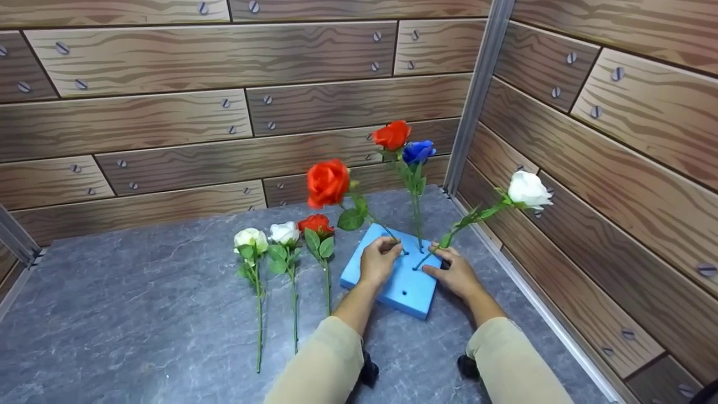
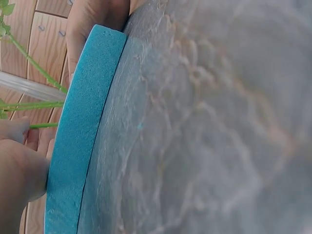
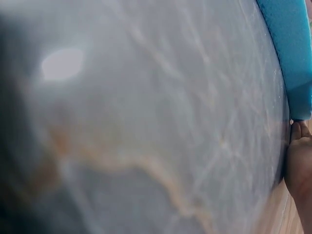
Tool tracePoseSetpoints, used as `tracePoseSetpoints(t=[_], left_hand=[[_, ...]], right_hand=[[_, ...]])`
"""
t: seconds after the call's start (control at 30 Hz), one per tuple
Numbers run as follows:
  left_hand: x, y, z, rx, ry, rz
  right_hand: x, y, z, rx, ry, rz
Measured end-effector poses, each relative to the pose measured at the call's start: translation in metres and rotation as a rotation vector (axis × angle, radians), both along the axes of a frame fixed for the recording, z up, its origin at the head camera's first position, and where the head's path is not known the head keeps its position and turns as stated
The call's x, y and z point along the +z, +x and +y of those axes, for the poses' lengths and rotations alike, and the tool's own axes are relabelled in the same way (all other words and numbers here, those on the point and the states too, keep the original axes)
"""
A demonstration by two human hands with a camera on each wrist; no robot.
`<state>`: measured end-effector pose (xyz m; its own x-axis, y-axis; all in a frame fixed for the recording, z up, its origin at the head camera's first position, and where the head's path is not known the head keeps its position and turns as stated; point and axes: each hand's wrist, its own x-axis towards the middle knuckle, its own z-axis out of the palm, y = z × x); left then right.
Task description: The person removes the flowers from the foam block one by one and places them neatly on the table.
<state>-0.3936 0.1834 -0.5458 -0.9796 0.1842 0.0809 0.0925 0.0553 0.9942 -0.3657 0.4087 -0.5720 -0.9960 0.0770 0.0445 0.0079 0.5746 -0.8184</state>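
A blue foam block [image 1: 401,300] with holes lies at an angle on the table, with several artificial roses standing in it. My left hand [image 1: 378,264] pinches the lower stem of a large red rose [image 1: 328,183] just above the block; this rose leans left. At the block's right side, my right hand [image 1: 459,276] holds the edge, thumb over the top. Its fingers lie close to the stem of a white rose [image 1: 529,189] that tilts right. Behind them stand another red rose [image 1: 391,135] and a blue rose [image 1: 418,152]. In the right wrist view, the right hand's fingertips touch the block's corner.
Left of the block lie a cream rose [image 1: 251,240], a white rose [image 1: 285,232] and a small red rose [image 1: 317,224], stems toward me. Wood-patterned walls [image 1: 168,129] rise behind and on the right, meeting at a metal corner post [image 1: 478,95]. The tabletop [image 1: 140,303] is grey marbled.
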Motion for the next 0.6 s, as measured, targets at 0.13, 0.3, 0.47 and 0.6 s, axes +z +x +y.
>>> tracePoseSetpoints(t=[0.13,0.3,0.47,0.6], left_hand=[[0.0005,0.0007,0.0002,0.012,0.0,0.01],[0.0014,0.0015,0.0,0.031,0.002,0.019],[-0.0002,0.0033,0.0027,0.079,-0.015,0.052],[-0.0035,0.0039,0.0059,0.116,-0.028,0.085]], right_hand=[[0.0,-0.001,0.0,0.012,-0.002,0.004],[0.0019,-0.0013,-0.0013,0.011,0.011,0.008],[0.0035,0.0005,-0.0021,0.004,0.018,0.005],[0.0033,0.0022,-0.0018,0.003,0.029,0.01]])
